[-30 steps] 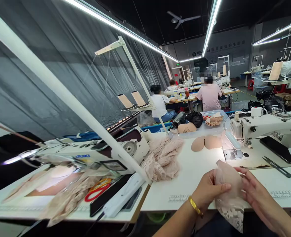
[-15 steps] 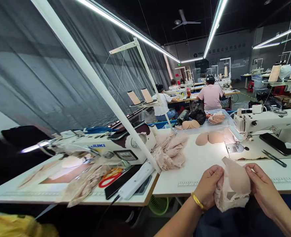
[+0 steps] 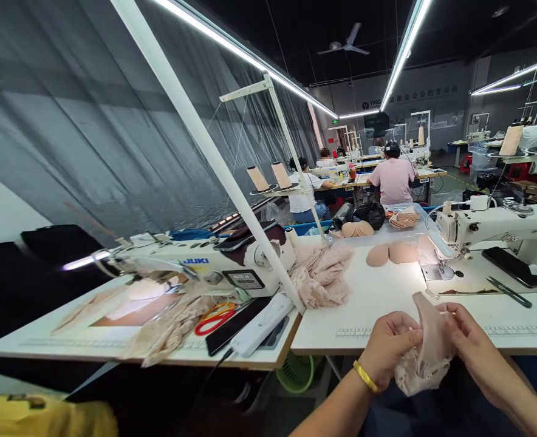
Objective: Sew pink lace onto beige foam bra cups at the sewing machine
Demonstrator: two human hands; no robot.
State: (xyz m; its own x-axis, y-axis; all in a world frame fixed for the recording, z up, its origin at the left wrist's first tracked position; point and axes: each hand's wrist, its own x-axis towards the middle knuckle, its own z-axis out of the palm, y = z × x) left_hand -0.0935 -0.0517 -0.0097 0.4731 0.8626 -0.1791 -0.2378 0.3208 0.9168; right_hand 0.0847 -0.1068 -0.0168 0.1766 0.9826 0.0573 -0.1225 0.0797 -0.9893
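Observation:
Between my two hands is a beige bra piece [image 3: 430,340] with a smooth cup and sheer, gathered fabric, held up at the table's front edge. My left hand [image 3: 389,346], with a gold bracelet at the wrist, pinches its left side. My right hand [image 3: 471,346] grips the right side, fingers closed round the cup's edge. Just beyond them stands a white sewing machine [image 3: 496,227] with its lamp lit over the needle plate. Beige bra cups [image 3: 393,254] lie left of the needle, and black thread snips [image 3: 509,292] rest to the right.
A heap of beige lace [image 3: 321,276] lies on the table by a slanted white pole [image 3: 214,164]. On the left table are a JUKI machine [image 3: 195,264], red-handled scissors [image 3: 214,320] and a white power strip [image 3: 262,328]. A phone [image 3: 513,267] lies right. Co-workers sit ahead.
The bra piece has been turned and folded, so its cup shows less broadly. My hands have come closer together. The view has shifted slightly left.

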